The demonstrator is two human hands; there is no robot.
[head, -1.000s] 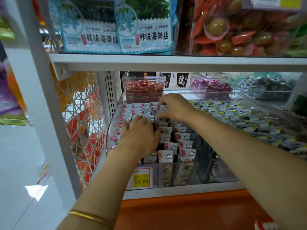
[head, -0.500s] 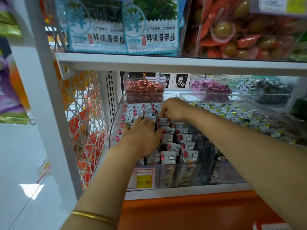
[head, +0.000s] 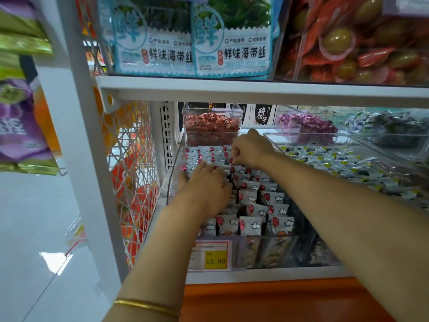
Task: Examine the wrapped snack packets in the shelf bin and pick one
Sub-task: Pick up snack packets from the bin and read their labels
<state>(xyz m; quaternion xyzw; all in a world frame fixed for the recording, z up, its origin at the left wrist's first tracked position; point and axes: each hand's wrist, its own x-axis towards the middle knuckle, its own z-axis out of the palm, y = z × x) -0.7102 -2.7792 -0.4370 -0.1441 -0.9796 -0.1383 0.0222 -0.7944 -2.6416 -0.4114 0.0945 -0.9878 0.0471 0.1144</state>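
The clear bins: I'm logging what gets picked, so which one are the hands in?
The front-left bin of white packets with red balloons, behind the 15.80 price tag. The left hand and right hand both reach into it; the other bins go untouched.

In the bin — left hand flat on packets, right hand curled farther back.

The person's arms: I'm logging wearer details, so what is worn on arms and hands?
The left forearm and right forearm are bare, no sleeves in view. The left hand and right hand are gloveless. A thin gold-coloured bangle circles the left arm. No watch or ring shows.
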